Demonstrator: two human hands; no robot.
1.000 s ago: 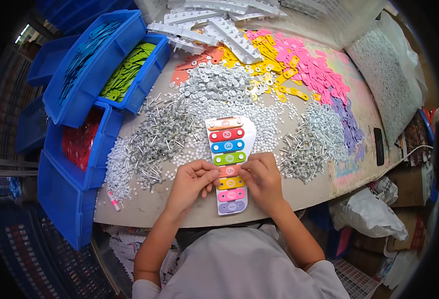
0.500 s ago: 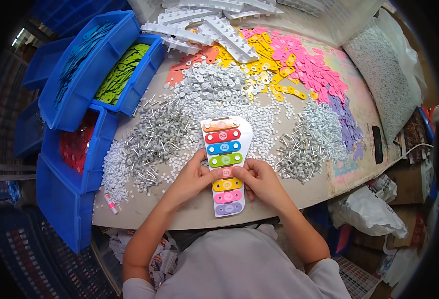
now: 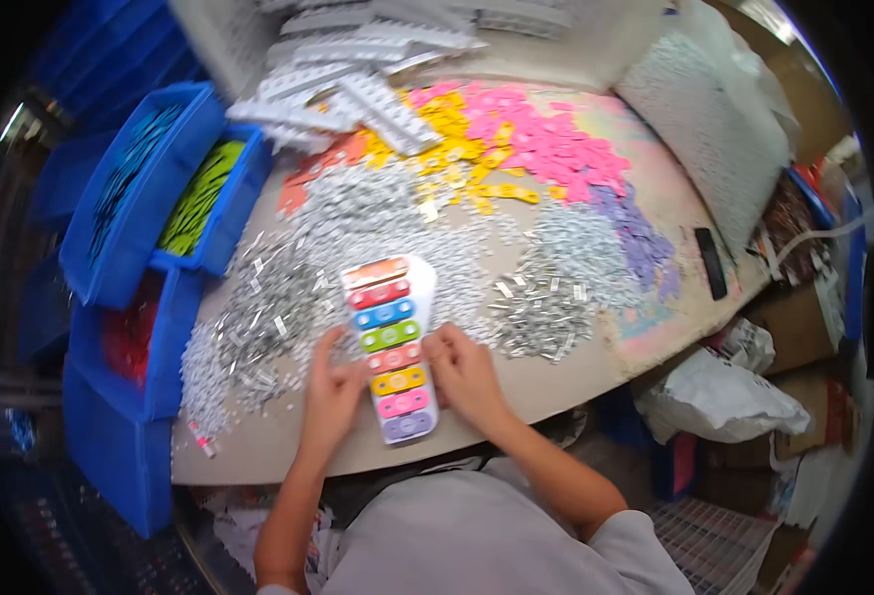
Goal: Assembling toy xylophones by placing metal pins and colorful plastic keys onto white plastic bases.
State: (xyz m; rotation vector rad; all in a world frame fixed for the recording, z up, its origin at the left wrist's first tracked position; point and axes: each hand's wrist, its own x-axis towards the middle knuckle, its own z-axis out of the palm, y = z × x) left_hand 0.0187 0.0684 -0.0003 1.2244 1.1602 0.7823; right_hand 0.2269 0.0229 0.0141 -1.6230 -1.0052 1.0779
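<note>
A toy xylophone (image 3: 389, 335) with a white base and a column of coloured bars lies upright before me near the table's front edge. My left hand (image 3: 335, 385) grips its left side, the thumb at the edge by the coral and yellow bars. At its right edge, beside the coral bar, is my right hand (image 3: 460, 369), fingers curled together. Whatever those fingers pinch is hidden and blurred. Light dots show on the ends of the upper bars, dark ones on the yellow and pink bars.
Heaps of metal pins (image 3: 546, 307), white caps (image 3: 357, 198), yellow bars (image 3: 452, 129), pink bars (image 3: 536, 139) and purple bars (image 3: 645, 238) cover the table. Blue bins (image 3: 164, 337) line the left. White bases (image 3: 348, 74) pile at the back; a black phone-like object (image 3: 711, 263) lies right.
My right thumb has come off the coral bar, and the right hand has drawn to the xylophone's edge. The left thumb has slid back too. The whole view has shifted.
</note>
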